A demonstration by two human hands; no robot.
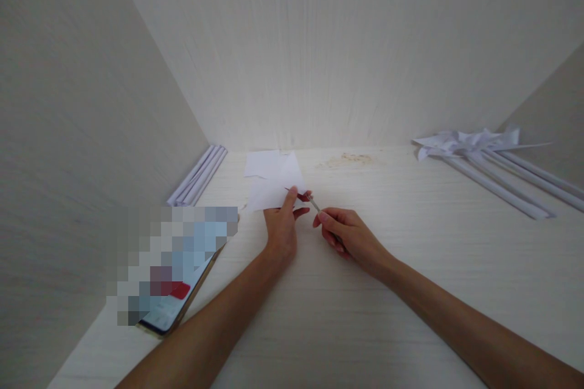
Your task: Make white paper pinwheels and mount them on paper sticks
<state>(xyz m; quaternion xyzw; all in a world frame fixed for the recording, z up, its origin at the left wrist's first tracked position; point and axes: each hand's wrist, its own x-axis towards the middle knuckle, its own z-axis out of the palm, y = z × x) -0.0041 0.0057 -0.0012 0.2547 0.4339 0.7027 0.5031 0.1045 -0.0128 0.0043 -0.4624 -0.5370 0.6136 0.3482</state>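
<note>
A white sheet of paper [267, 192] is pinched in my left hand [280, 228], with the thumb on top and fingers beneath. Close to the thumb a dark reddish slit or gap shows at the sheet's right side. My right hand [342, 230] is closed around a slim metal tool [314, 201], whose tip meets the paper's right edge by my left fingers. The tool's exact kind is too small to make out. Just behind the held sheet lies another piece of white paper [262, 163].
Rolled white paper tubes [198, 176] lie at the left wall. A phone [168, 310], partly blurred out, rests beside my left forearm. Folded paper pinwheels [465, 143] on paper sticks [497, 185] lie at the right. Walls rise left, behind and right; a worn patch [351, 160] marks the white surface.
</note>
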